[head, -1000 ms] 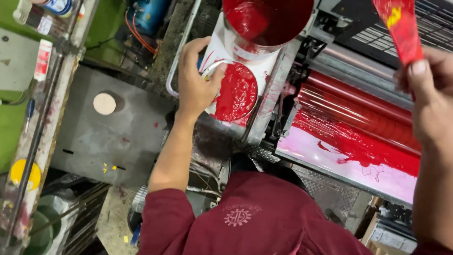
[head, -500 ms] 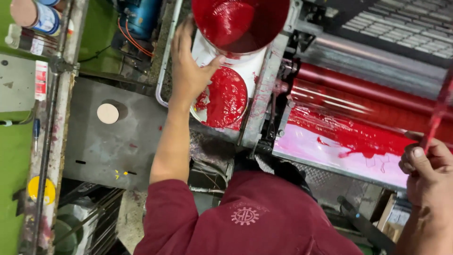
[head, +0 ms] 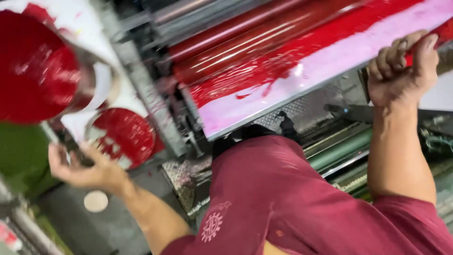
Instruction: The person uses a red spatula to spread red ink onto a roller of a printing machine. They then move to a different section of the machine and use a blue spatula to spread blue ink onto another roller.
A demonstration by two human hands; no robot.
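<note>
My right hand (head: 401,71) is at the upper right, closed around the handle of a red-smeared ink spatula (head: 443,32) just above the pale pink ink tray (head: 302,78). Wet red ink (head: 264,71) lies along that tray below glossy red rollers (head: 245,38). My left hand (head: 78,170) is at the lower left, blurred, with its fingers curled at a dark edge beside a round lid coated in red ink (head: 125,137). An open can full of red ink (head: 33,71) stands above that hand on a white sheet (head: 101,89).
The press's metal frame (head: 155,108) runs between the can and the tray. A green roller (head: 339,151) and dark machine parts lie under my right arm. A small pale disc (head: 96,201) lies on the grey surface at the lower left, by a green panel (head: 19,151).
The view has swung and closed in on the press. My right hand came down with the spatula to the ink tray. My left hand dropped from the can to below the lid.
</note>
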